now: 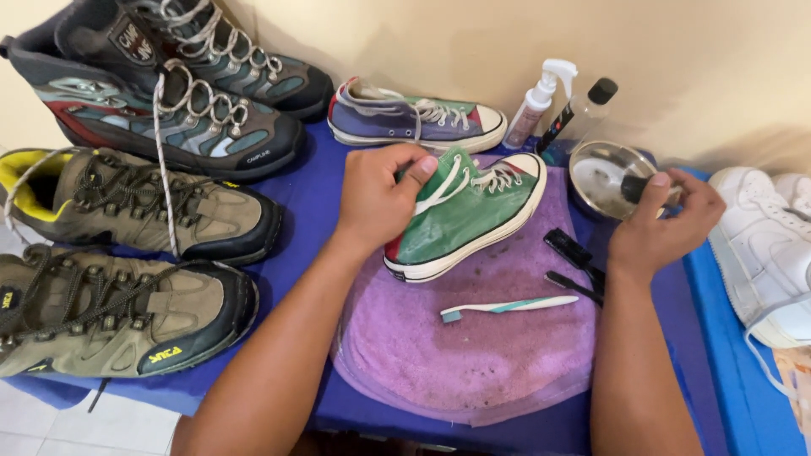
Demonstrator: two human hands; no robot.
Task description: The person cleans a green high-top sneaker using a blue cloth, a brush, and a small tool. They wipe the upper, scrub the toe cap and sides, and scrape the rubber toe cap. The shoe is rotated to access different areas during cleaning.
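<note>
Both forearms rise from the bottom edge: the left hand (380, 198) grips the green sneaker (460, 215) at centre frame, toe toward upper right. Right of it, the right hand (663, 224) pinches a black brush (635, 187) over the steel bowl (596, 173), near that toe.

- My left hand (380, 198) grips a green canvas sneaker (465, 215), matt cloth with smooth white rubber sole.
- It rests on a rough purple terry towel (481, 355).
- My right hand (663, 224) holds a brush over a shiny metal bowl (601, 173).
- Glossy plastic toothbrush (507, 306).
</note>
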